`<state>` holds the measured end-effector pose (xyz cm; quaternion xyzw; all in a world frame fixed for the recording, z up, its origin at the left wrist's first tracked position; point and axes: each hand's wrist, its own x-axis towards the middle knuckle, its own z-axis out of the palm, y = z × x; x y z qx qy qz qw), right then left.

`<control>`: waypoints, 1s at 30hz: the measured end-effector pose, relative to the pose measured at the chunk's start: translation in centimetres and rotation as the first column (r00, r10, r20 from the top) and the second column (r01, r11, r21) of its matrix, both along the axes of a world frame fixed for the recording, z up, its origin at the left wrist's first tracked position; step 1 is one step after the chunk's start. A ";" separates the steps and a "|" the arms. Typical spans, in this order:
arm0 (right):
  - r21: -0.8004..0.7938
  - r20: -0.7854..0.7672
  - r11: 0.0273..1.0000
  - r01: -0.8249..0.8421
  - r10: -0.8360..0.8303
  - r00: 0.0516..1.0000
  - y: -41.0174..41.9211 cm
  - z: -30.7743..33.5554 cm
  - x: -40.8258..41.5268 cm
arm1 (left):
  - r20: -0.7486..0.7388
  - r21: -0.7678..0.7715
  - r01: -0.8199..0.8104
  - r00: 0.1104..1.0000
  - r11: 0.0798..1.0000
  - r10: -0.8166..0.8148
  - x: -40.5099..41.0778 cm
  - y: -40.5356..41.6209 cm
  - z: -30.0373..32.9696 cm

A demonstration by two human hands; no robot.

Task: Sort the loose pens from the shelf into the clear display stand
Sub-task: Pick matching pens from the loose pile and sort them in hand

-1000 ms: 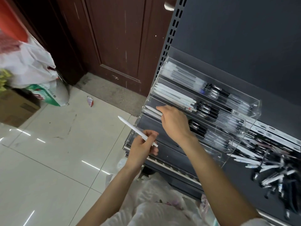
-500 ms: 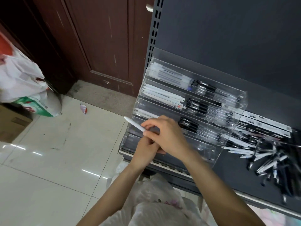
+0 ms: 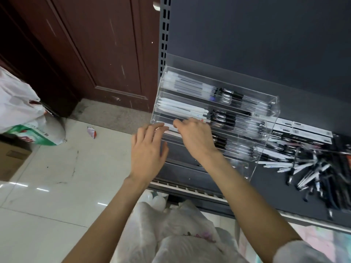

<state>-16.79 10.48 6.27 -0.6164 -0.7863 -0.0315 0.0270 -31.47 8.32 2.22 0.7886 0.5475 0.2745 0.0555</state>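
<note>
Grey steel shelving (image 3: 247, 44) fills everything from twelve to three o'clock, and on its dark shelf deck (image 3: 269, 190) sits the clear acrylic tiered display stand (image 3: 273, 109), upper tiers already carrying rows of white pens and black pens. At three o'clock lies the untidy heap of loose black and white pens (image 3: 311, 171), plenty left to sort, I'd say.

Both hands are in at the middle tier now! The right hand (image 3: 195, 137) has its fingers curled down over the left end of that tier, right where a slim white pen (image 3: 171, 128) lies along the front lip (whether the fingertips are actually pinching it, I cannot tell, they hide the contact). The left hand (image 3: 148, 150) is spread, fingers straight, tips just touching the stand's left corner, holding nothing.

The risk: that pen sits at the very open end of the tier, and a nudge from either hand could roll it out the side and down to the floor. Pressing on the corner could also skid the light stand along the smooth deck.

Beyond, at nine o'clock, pale glossy floor tiles (image 3: 47, 186), a dark red-brown wooden door (image 3: 95, 44) at eleven, white plastic bags (image 3: 17, 103) and a cardboard box (image 3: 11, 160).
</note>
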 end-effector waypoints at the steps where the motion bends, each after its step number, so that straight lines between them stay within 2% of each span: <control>1: 0.000 -0.011 1.000 -0.013 0.013 1.000 0.2 -0.3 -0.1 | -0.067 0.001 0.017 0.998 1.000 -0.016 0.0 0.4 0.1; 3: -0.006 -0.044 1.000 -0.013 0.013 0.999 0.3 -0.6 -0.4 | -0.200 -0.006 0.043 0.979 0.999 -0.043 -0.1 1.1 0.0; 6: -0.050 -0.177 0.999 0.007 -0.016 0.984 0.4 -1.2 -0.2 | -0.354 -0.005 0.067 0.933 0.998 -0.064 -0.4 1.7 -0.5; 8: -0.143 -0.296 0.990 -0.003 -0.040 0.954 0.5 -1.2 0.3 | -0.401 0.003 0.089 0.913 0.996 -0.080 -0.5 1.9 -0.8; 11: -0.149 -0.418 0.988 -0.028 -0.037 0.908 0.4 -1.0 1.2 | -0.437 0.016 0.121 0.894 0.993 -0.102 -0.5 2.1 -1.0; 19: -0.186 -0.399 0.982 -0.020 -0.057 0.915 -0.3 -1.6 1.3 | -0.466 -0.013 0.166 0.872 0.986 -0.152 -0.8 2.6 -0.4; 23: -0.167 -0.504 0.986 0.014 -0.098 0.858 -0.9 -0.9 1.4 | -0.478 -0.051 0.151 0.864 0.987 -0.157 -0.7 2.5 0.5; 26: -0.119 -0.570 0.986 0.118 -0.165 0.805 -2.8 0.7 1.9 | -0.487 -0.105 0.192 0.846 0.976 -0.219 -0.3 1.6 2.4; 30: 0.000 -0.610 0.942 0.337 -0.267 0.746 -7.3 3.0 5.1 | -0.344 0.008 0.367 0.874 0.930 -0.342 2.5 0.0 7.0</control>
